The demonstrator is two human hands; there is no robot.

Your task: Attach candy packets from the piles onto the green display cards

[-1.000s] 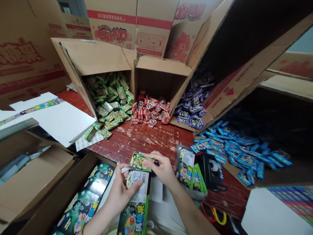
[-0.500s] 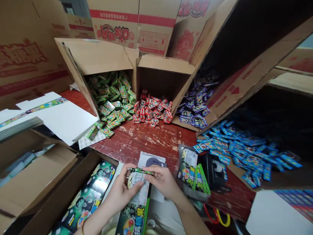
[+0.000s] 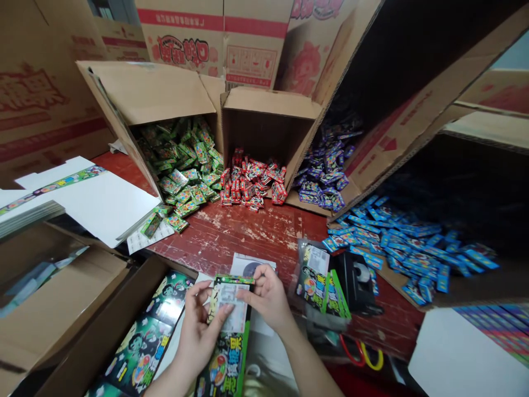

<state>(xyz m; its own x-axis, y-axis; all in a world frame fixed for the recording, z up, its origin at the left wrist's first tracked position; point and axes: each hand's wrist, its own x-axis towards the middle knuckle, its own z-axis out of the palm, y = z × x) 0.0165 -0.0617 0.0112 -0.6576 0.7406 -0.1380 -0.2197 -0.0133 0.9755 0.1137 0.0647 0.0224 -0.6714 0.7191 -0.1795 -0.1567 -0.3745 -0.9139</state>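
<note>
A black and green printed candy box (image 3: 226,353) is upright in front of me, its top end between my two hands. My left hand (image 3: 200,322) grips its left side, thumb lying on the pale panel of the front. On the right, my right hand (image 3: 268,298) pinches the upper right corner, thumb on the front and fingers curled at the edge. A green patterned strip (image 3: 233,279) runs along the box's top edge. Behind the hands lies a white paper (image 3: 264,266) with a dark round shape, partly covered.
Tipped cartons spill green packets (image 3: 185,182), red packets (image 3: 252,182), purple packets (image 3: 324,176) and blue packets (image 3: 397,237) onto the red table (image 3: 215,229). A black tape dispenser (image 3: 359,281) stands right of a plastic bag (image 3: 303,317). An open carton (image 3: 103,314) with finished-looking boxes is at left.
My right hand's fingers have moved up and curled at the box's top corner. The green strip now sits flat along the top edge. The view has shifted slightly.
</note>
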